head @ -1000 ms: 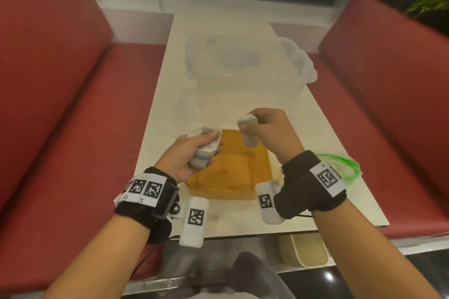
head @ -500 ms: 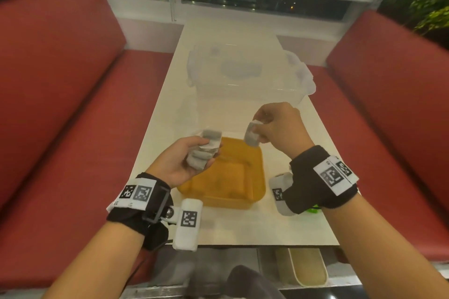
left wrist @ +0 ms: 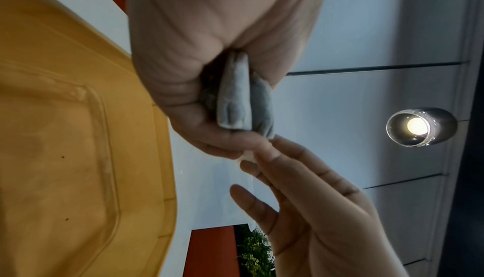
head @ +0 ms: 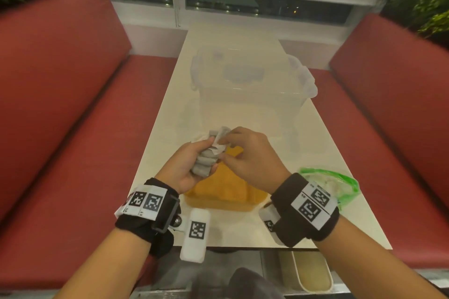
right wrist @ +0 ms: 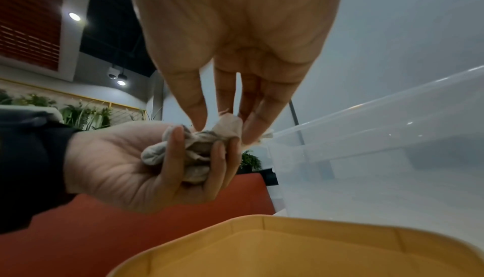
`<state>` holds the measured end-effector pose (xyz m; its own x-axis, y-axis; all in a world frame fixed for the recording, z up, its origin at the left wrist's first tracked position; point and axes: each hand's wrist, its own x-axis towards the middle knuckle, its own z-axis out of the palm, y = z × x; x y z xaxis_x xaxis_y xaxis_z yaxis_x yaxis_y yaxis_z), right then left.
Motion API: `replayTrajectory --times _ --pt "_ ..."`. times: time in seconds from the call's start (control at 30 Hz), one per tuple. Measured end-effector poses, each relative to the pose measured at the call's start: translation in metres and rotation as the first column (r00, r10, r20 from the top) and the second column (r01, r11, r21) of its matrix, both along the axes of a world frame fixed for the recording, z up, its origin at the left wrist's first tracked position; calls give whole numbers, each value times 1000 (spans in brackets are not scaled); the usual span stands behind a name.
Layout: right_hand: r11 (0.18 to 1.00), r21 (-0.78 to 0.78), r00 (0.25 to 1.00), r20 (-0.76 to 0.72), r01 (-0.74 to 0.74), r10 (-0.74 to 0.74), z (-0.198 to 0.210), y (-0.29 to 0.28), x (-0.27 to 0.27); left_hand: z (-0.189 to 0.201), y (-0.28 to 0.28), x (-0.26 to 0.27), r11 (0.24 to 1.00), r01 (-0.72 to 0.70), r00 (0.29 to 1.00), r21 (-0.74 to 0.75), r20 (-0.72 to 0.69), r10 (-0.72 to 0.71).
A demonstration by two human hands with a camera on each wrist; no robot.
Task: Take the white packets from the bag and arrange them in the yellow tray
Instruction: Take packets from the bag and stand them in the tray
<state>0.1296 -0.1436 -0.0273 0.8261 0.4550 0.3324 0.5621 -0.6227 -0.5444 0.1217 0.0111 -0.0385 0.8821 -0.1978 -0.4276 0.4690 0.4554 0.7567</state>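
Over the yellow tray (head: 228,194), my left hand (head: 192,164) grips a bundle of several white packets (head: 205,162). My right hand (head: 232,144) has come up against it, and its fingertips (right wrist: 199,120) pinch the top corner of one packet (right wrist: 229,125) in the bundle. From the left wrist, the packets (left wrist: 235,95) stick out of my left hand (left wrist: 199,99) while my right hand's fingers (left wrist: 277,157) meet it from below. The bag (head: 332,183), clear with a green rim, lies on the table to the right of the tray. What shows of the tray's floor (right wrist: 301,250) is bare.
A large clear plastic box (head: 250,80) stands on the white table (head: 315,143) just beyond the tray. Red bench seats (head: 73,116) run along both sides of the table. A window and plants are at the far end.
My right hand, which held one packet apart from the left, has moved left to the bundle and now pinches a packet there. My left hand has risen slightly with the bundle.
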Motion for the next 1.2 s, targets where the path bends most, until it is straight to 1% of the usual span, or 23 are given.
replayTrajectory --times 0.1,0.17,0.23,0.3,0.37,0.43,0.5,0.6,0.67,0.77,0.8,0.97,1.0,1.07,1.1,1.13,1.2 --pt "998 -55 1000 -7 -17 17 1 0 3 0 1 0 999 39 999 19 21 -40" --pt "999 -37 1000 -22 -2 1 3 -1 6 -2 4 1 998 49 998 30 33 -50" --pt "999 52 995 -104 17 -11 9 -4 9 -2 9 1 997 65 997 28 45 -66" --pt "986 159 972 -236 55 -16 17 -8 13 0 12 -2 996 92 994 16 57 -93" --pt "975 206 949 -314 88 -19 25 -12 18 -4 17 -1 998 59 996 21 70 -60" --pt "963 238 934 -357 124 -32 31 -17 25 -5 22 -2 996 15 994 83 108 -24" --pt "955 254 909 -415 151 -33 38 -23 30 -5 28 -3 988 -3 978 154 207 -29" --pt "968 219 869 -494 120 4 47 -26 32 4 33 -2 976 -48 944 211 330 -25" --pt "971 217 849 -528 102 29 50 -23 32 12 33 -1 946 -44 930 321 358 -78" --pt "964 244 820 -569 102 58 52 -18 33 18 25 -2 874 85 896 478 348 -277" --pt "961 256 810 -583 105 67 52 -17 33 17 22 -2 861 98 892 499 339 -298" --pt "945 303 758 -644 125 106 51 -15 32 4 18 -1 841 13 922 540 319 -219" --pt "947 299 747 -655 117 114 51 -15 32 1 19 2 833 16 925 553 308 -222" --pt "952 291 724 -677 100 131 52 -14 32 -3 20 6 822 93 921 562 266 -286" --pt "955 282 724 -677 94 129 53 -14 32 -2 20 5 819 125 918 561 248 -310" --pt "958 270 739 -664 96 113 54 -14 33 1 20 4 818 126 921 562 240 -307" --pt "961 235 816 -578 144 20 54 -14 35 4 22 7 805 89 947 586 200 -250"
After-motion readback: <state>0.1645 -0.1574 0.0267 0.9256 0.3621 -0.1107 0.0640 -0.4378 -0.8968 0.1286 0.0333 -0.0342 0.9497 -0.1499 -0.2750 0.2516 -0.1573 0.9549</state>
